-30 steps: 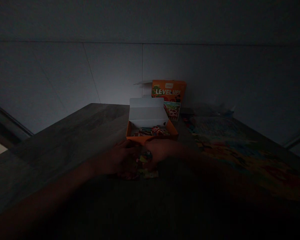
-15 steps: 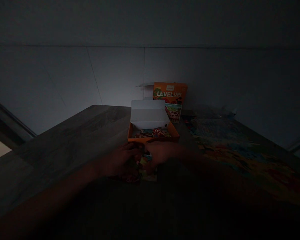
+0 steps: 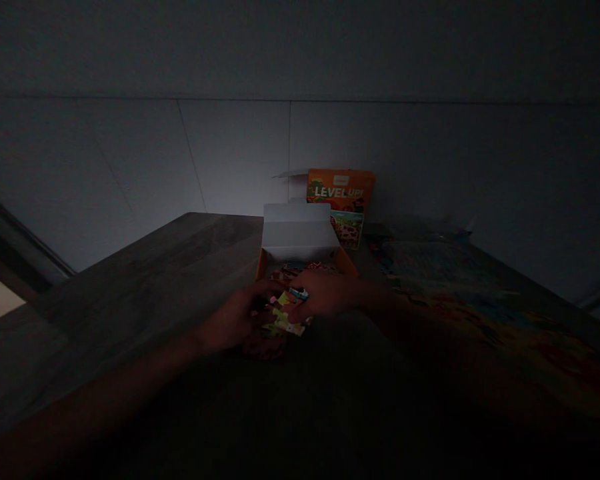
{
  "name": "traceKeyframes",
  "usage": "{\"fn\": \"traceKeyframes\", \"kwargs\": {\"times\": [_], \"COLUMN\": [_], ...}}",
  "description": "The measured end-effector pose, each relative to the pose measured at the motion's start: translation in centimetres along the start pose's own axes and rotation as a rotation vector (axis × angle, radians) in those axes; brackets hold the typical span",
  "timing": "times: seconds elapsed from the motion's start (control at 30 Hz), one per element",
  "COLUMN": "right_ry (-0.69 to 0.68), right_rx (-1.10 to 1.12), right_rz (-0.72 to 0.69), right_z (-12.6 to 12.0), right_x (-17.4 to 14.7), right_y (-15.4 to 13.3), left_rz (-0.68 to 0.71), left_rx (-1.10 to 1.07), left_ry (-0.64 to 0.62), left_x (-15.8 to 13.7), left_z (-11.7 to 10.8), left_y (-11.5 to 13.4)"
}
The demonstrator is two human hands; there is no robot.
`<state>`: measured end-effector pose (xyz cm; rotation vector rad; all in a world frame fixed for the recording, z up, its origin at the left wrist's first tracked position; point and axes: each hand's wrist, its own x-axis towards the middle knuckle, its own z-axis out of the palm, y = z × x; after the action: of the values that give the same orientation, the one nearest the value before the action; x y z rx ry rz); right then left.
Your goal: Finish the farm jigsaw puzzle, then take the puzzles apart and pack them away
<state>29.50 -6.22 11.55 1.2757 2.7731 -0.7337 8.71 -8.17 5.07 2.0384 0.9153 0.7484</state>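
In dim light, several joined jigsaw puzzle pieces point(image 3: 289, 323), mostly green with some light blue, are between my hands just in front of an open orange box. My right hand point(image 3: 325, 293) grips them from the right, its thumb across their face. On the other side, my left hand point(image 3: 236, 316) curls its fingers against their left edge; the fingertips are partly lost in shadow. Below lie dark red pieces point(image 3: 265, 348) on the table. More puzzle pieces point(image 3: 285, 272) fill the open box point(image 3: 350, 261), partly covered by my right hand.
Behind the box stands an orange "LEVEL UP!" carton point(image 3: 341, 183) with its side flap out. A large colourful printed sheet point(image 3: 460, 293) covers the table's right side, with clear plastic wrapping point(image 3: 430, 230) near the wall. The grey table point(image 3: 190, 260) extends left.
Both hands have shifted, the right one up and over the box's front edge. The green joined pieces are raised and tilted, with more of their face showing.
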Motion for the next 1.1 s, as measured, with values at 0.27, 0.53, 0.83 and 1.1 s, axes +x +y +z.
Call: {"fn": "traceKeyframes", "kwargs": {"times": [0.27, 0.53, 0.83, 1.1], "right_ry": [0.074, -0.071, -0.050, -0.164], "right_rx": [0.068, 0.020, -0.201, -0.027], "right_rz": [0.018, -0.011, -0.237, -0.217], "right_z": [0.5, 1.1, 5.1, 4.1], "right_x": [0.0, -0.6, 0.0, -0.4], "right_y": [-0.7, -2.2, -3.4, -3.5], "left_rz": [-0.028, 0.089, 0.118, 0.142], "left_rx": [0.155, 0.352, 0.310, 0.406], "left_ry": [0.015, -0.406, -0.365, -0.321], "left_x": [0.2, -0.5, -0.3, -0.3], "left_z": [-3.2, -4.7, -3.4, -4.9], "left_y": [1.2, 0.7, 0.8, 0.5]}}
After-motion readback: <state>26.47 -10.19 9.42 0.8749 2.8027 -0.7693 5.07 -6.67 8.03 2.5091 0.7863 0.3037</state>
